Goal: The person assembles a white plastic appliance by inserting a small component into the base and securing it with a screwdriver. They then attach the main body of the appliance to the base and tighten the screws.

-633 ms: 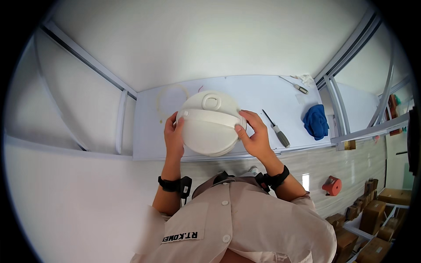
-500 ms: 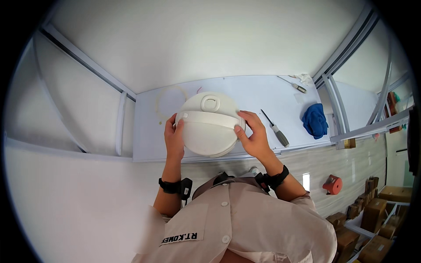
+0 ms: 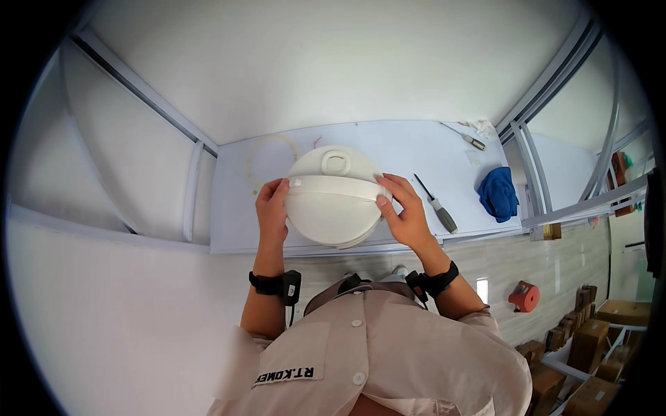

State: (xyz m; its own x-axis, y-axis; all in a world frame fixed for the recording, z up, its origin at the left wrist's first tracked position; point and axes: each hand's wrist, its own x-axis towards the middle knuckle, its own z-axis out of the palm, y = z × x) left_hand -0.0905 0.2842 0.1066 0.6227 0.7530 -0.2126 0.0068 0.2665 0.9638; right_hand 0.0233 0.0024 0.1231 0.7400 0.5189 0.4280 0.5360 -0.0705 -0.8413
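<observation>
A white, rounded appliance that looks like a rice cooker (image 3: 331, 220) stands on the white table (image 3: 232, 215) in front of me. Its carrying handle (image 3: 340, 186) lies across the top, below an oval vent piece (image 3: 336, 163). At the cooker's left side, my left hand (image 3: 272, 213) grips the edge near the handle's end, fingers bent. On the opposite side my right hand (image 3: 405, 213) closes around the edge, with its thumb on the near side and fingers by the handle's right end. The cooker's underside is hidden.
Right of the cooker lies a grey-handled screwdriver (image 3: 442, 213); a second screwdriver (image 3: 468, 137) is farther back. A crumpled blue cloth (image 3: 498, 194) sits near the table's right end. Behind left lies a thin pale ring (image 3: 249, 161). Metal frame posts (image 3: 531, 166) border the table; a red stool (image 3: 525, 297) stands beyond.
My left thumb has shifted from over the cooker's front to up by the handle's end. The cooker is slightly turned or tilted; my right hand keeps its hold.
</observation>
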